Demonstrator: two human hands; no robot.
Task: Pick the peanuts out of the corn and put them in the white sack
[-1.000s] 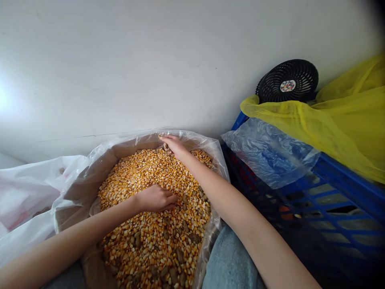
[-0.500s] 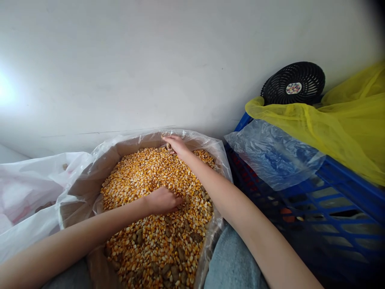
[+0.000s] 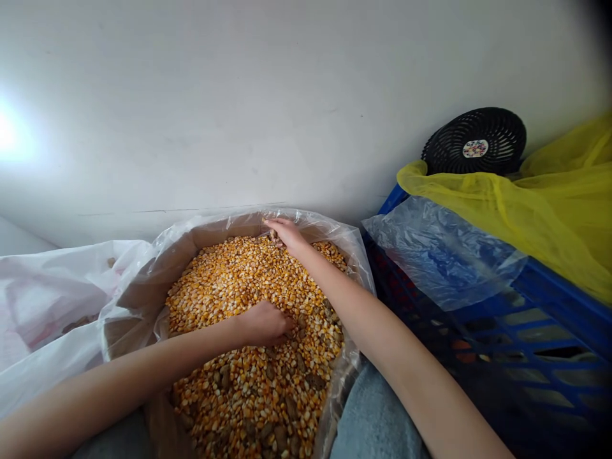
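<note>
A bag of yellow corn kernels [image 3: 229, 274] lies open in front of me, with brown lumps like unshelled peanuts [image 3: 280, 437] scattered among the kernels, mostly on the near side. Low over the middle of the corn, my left hand [image 3: 266, 324] is closed, its fingertips down at the kernels; whatever they grip is hidden. At the far edge of the corn, my right hand [image 3: 288, 236] is curled around brown peanuts [image 3: 274, 236], which show below its fingers. Clear plastic and brown paper line the bag [image 3: 138, 290].
To the left, a white sack [image 3: 52, 280] holds a few brown pieces. On the right stands a blue plastic crate [image 3: 549, 287], draped with a clear plastic bag [image 3: 444, 255] and yellow netting [image 3: 535, 217]. A black fan [image 3: 478, 137] rests behind it against the wall [image 3: 287, 95].
The whole view has shifted slightly. My left hand's fingers are curled in tighter over the corn. My right hand stays at the far edge, still holding the peanuts.
</note>
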